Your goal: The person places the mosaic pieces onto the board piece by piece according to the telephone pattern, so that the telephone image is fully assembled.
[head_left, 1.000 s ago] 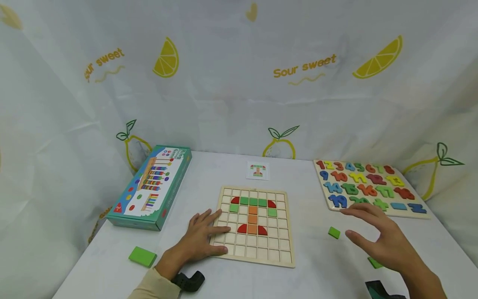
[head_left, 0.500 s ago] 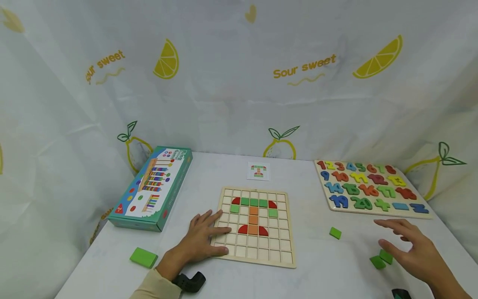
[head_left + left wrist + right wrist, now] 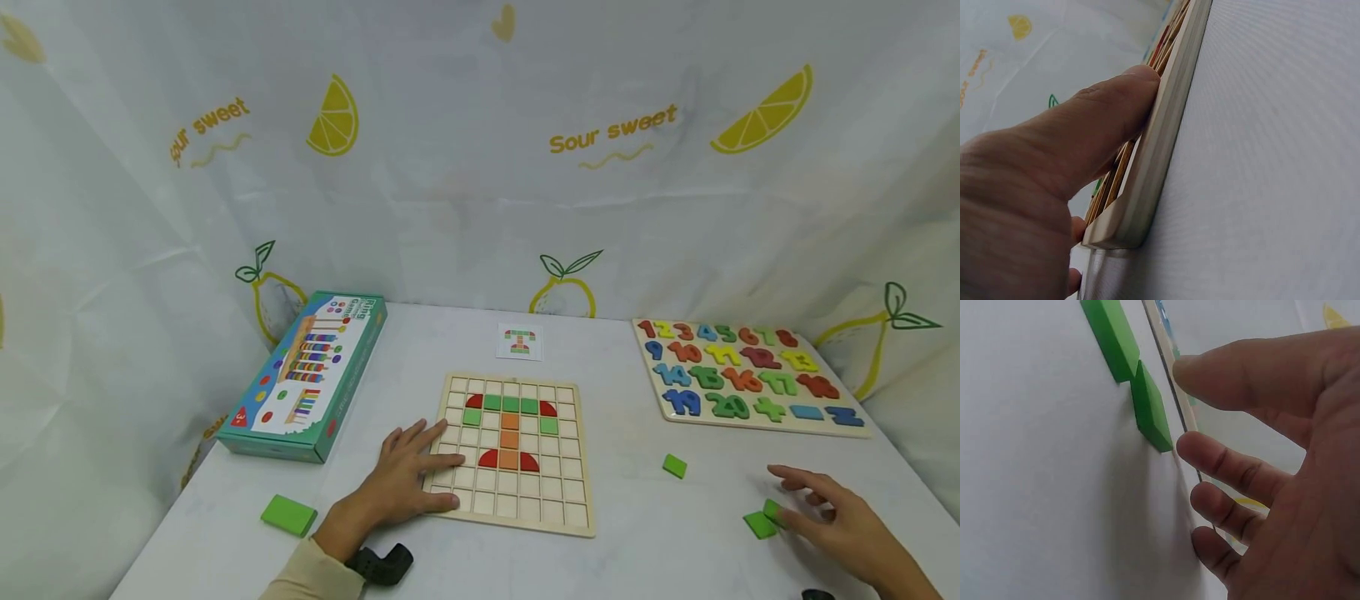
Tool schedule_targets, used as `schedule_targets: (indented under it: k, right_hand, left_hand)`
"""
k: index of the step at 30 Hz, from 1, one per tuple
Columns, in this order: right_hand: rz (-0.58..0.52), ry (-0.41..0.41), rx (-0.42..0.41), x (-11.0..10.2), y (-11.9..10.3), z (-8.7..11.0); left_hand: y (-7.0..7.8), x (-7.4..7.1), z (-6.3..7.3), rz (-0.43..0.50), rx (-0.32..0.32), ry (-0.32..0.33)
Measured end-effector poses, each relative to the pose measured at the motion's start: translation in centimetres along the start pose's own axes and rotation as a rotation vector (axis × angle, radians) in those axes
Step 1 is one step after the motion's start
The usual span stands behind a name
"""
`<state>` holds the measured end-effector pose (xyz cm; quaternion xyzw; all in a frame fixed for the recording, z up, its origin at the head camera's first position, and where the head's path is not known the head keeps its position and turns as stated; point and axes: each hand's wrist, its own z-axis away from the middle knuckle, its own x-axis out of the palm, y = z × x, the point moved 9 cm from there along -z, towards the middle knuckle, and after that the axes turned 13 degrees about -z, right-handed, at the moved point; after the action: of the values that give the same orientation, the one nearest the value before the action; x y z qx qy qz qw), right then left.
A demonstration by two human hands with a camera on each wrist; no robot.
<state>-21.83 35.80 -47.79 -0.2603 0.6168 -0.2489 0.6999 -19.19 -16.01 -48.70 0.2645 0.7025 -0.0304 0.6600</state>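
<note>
My left hand (image 3: pixel 408 475) rests with spread fingers on the left edge of a wooden grid board (image 3: pixel 525 523). In the left wrist view its thumb (image 3: pixel 1104 119) lies on the board's rim (image 3: pixel 1159 156). Red, green and orange tiles form a T-like figure on the board. At the right, my right hand (image 3: pixel 840 525) hovers by two small green square tiles (image 3: pixel 761 525) on the table. The right wrist view shows its thumb and fingers apart, the nearer green tile (image 3: pixel 1150 412) beside them, not held. Another green tile (image 3: pixel 674 466) lies alone to the left.
A picture card (image 3: pixel 520 342) lies behind the board. At the back right is a number puzzle (image 3: pixel 750 379), and at the left a teal game box (image 3: pixel 303 375). A green block (image 3: pixel 288 515) lies left of my left forearm. A printed white curtain (image 3: pixel 465 183) closes off the back.
My right hand has moved right and toward the table's front, down to the two green tiles, and its thumb and fingers have drawn somewhat closer together. The left hand stays in place on the board.
</note>
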Motion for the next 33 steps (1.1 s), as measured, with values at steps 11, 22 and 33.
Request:
schedule_targets:
  k: [11, 22, 33]
  right_hand:
    - [-0.013, -0.038, 0.014, 1.0, 1.3, -0.4]
    - [0.037, 0.039, 0.022, 0.8, 1.0, 0.0]
    - [0.077, 0.137, -0.022, 0.5, -0.2, 0.2]
  left_hand:
    - [-0.1, -0.3, -0.1, -0.007, -0.003, -0.008]
    - [-0.2, 0.0, -0.1, 0.001, -0.006, -0.012]
    - [-0.1, 0.0, -0.1, 0.002, -0.007, -0.016]
